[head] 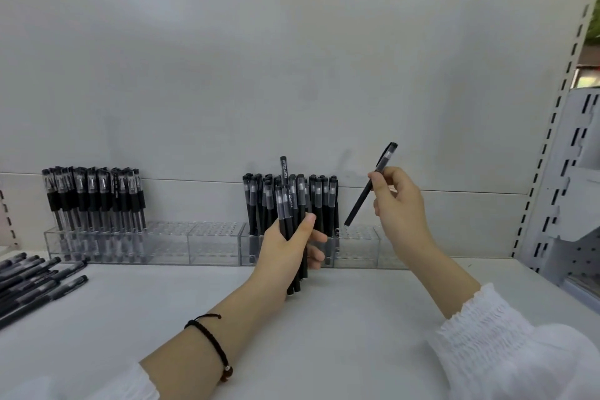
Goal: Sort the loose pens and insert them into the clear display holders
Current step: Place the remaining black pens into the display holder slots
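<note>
Left hand (pixel 285 245) has its grip wrapped tight round a bundle of black capped pens (pixel 293 224); right hand (pixel 401 204) pinches one slim black pen (pixel 370 185).

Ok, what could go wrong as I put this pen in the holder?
The pen pinched in your right hand is tilted, so its lower end may miss the holes in the clear holder. Your left hand grips a loose bundle; one raised pen could slip out.

White shelf (pixel 324 318) carrying clear holders (pixel 211 243) in row along back; loose pens (pixel 32 282) lying at left edge.
</note>
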